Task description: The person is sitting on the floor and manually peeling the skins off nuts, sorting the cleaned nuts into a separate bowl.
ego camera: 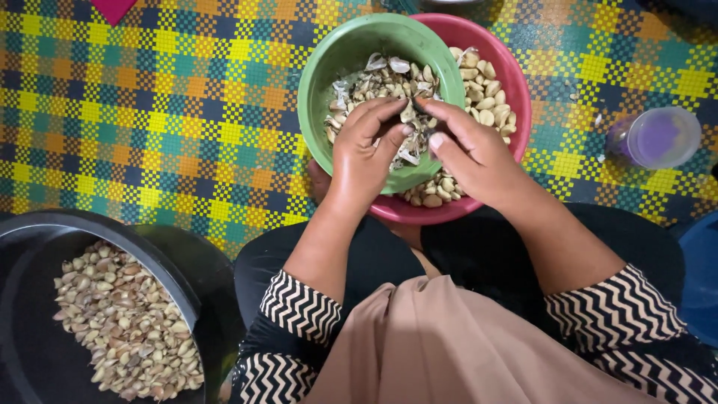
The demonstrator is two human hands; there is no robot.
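A woven plaid mat (149, 112) is covering the floor, with a black tub (45, 239) of unpeeled garlic lying at lower left. Over the green bowl (336, 52), nested in a red bowl (516, 97), the left hand (363, 157) and right hand (471, 153) are pinching one clove (409, 114) together between their fingertips.

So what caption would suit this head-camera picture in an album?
Both hands, left and right, peel a garlic clove over a green bowl of skins.

Two nested bowls: the upper bowl (336, 67) of skins sits in the lower bowl (516, 90) of peeled cloves; a basin (45, 224) of unpeeled cloves lies left, a lidded cup (662, 138) right.
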